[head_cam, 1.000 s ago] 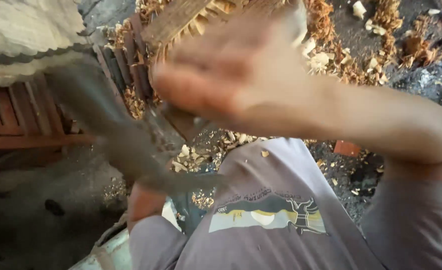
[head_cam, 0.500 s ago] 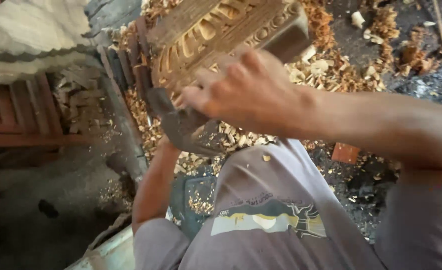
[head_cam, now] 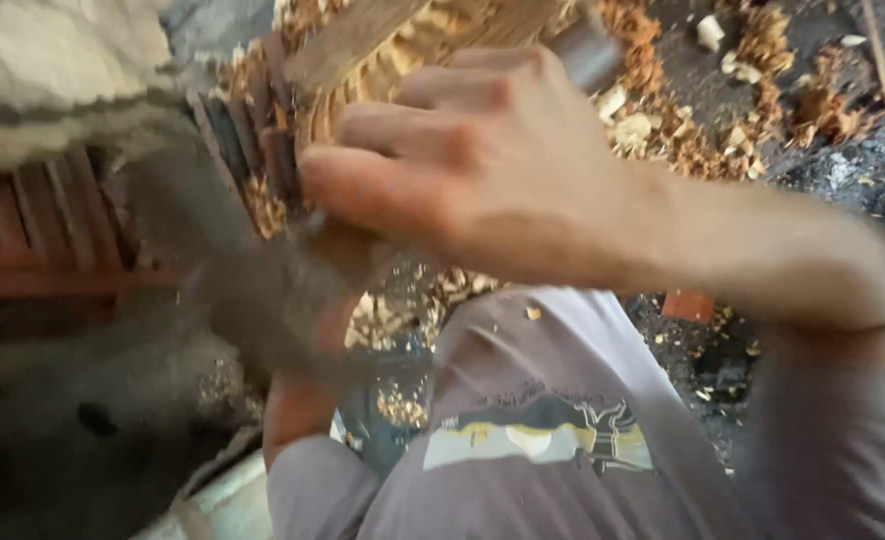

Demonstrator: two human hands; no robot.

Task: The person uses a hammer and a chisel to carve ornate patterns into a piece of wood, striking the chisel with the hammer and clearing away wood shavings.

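While my right hand (head_cam: 483,170) curls with its fingers (head_cam: 403,130) bent and drawn close together over the near edge of the carved wooden panel (head_cam: 363,60), I cannot tell for sure what they pinch: only a thin, dark sliver shows below the forefinger, too blurred to name. I hold the hand low on the panel, probably to steady it against the carved ribs. My left hand is lost in a grey smear of motion (head_cam: 223,270) at the panel's left edge; just the forearm (head_cam: 298,400) shows below it, rising from my grey sleeve, so whether that hand is closed or spread I cannot say. The panel leans at the top of the view, its pale ribs tilted towards me, where both arms can reach it. Wood chips (head_cam: 663,120) lie thick on the dark ground (head_cam: 843,170) to its right, and some rest on my grey shirt (head_cam: 553,400). Red-brown wooden slats (head_cam: 43,220) stand at the left.
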